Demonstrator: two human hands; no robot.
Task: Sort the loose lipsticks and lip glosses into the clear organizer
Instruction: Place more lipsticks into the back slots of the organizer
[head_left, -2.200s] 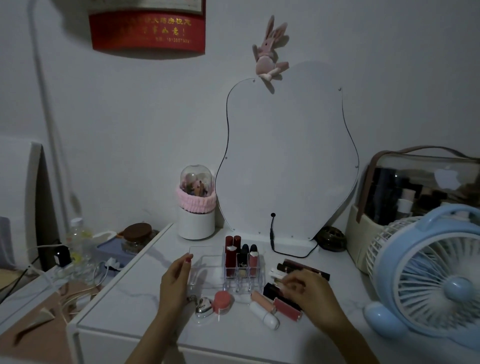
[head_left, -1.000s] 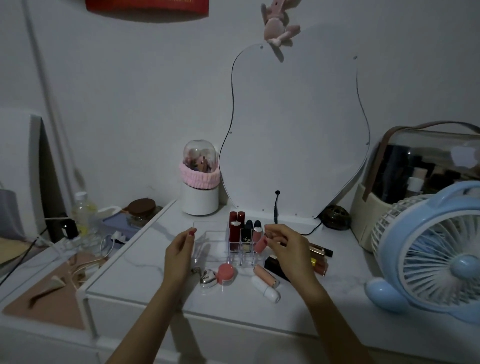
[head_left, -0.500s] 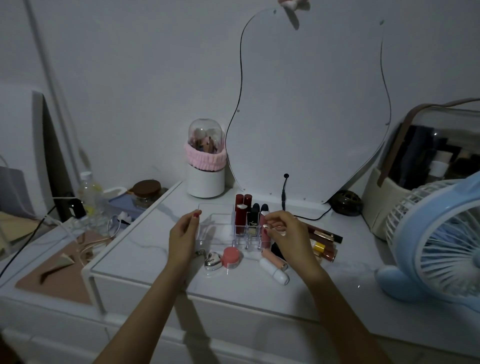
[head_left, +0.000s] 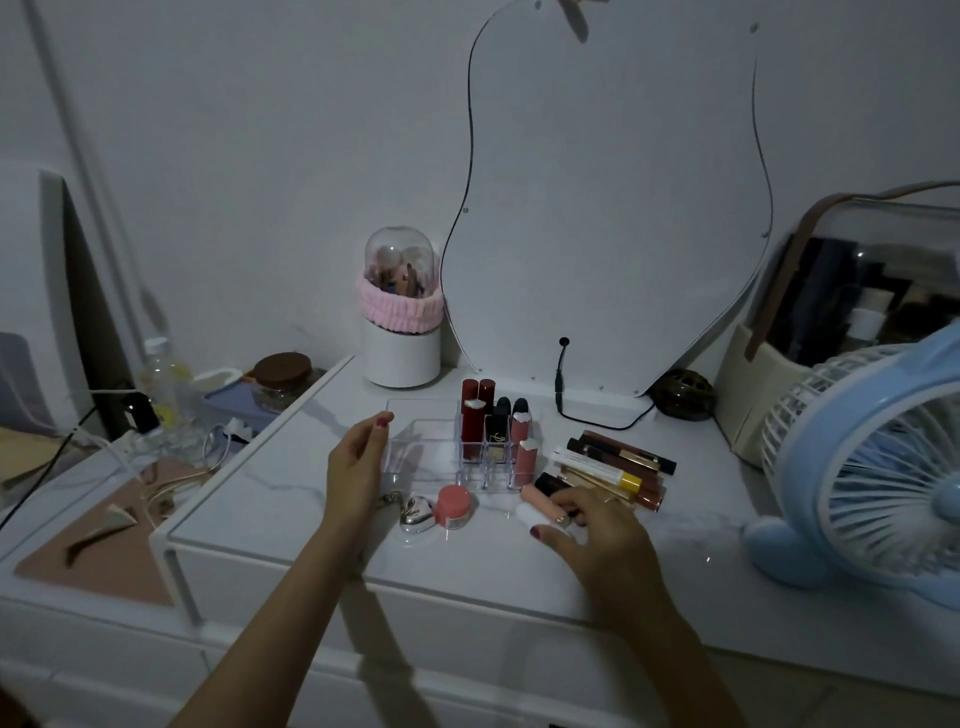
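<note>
While the desk (head_left: 291, 499) carries everything, order goes big to small. Fan (head_left: 878, 467) sits at 3 o'clock of the work area, mirror (head_left: 613, 208) at 12, brush pot (head_left: 401, 332) at 11; none belong to the task.

Organizer (head_left: 415, 447) stands mid-desk: clear hard plastic, light, likely to skid on the smooth top if pushed. Its right cells hold upright lipsticks (head_left: 471, 426); the left tray part looks empty. Left hand (head_left: 356, 467) is at its 9 o'clock edge, fingers loosely curled against the wall, bracing rather than clamping, as far as I can tell.

Loose tubes (head_left: 613, 462) lie flat in a pile at 3 o'clock of the organizer, touching each other. Round, glossy, stiff and light, so probably slippery and prone to rolling; caps may pull off, so grip mid-barrel from the sides.

Right hand (head_left: 597, 530) is at 5 o'clock of the organizer, fingers bent down over a pink tube (head_left: 537, 498) and a white tube (head_left: 524, 515) lying side by side. Contact seems made, but whether either is truly pinched is unclear.

Pink jar (head_left: 453, 506) and a silver heart (head_left: 415, 512) sit at 6 o'clock, untouched.
</note>
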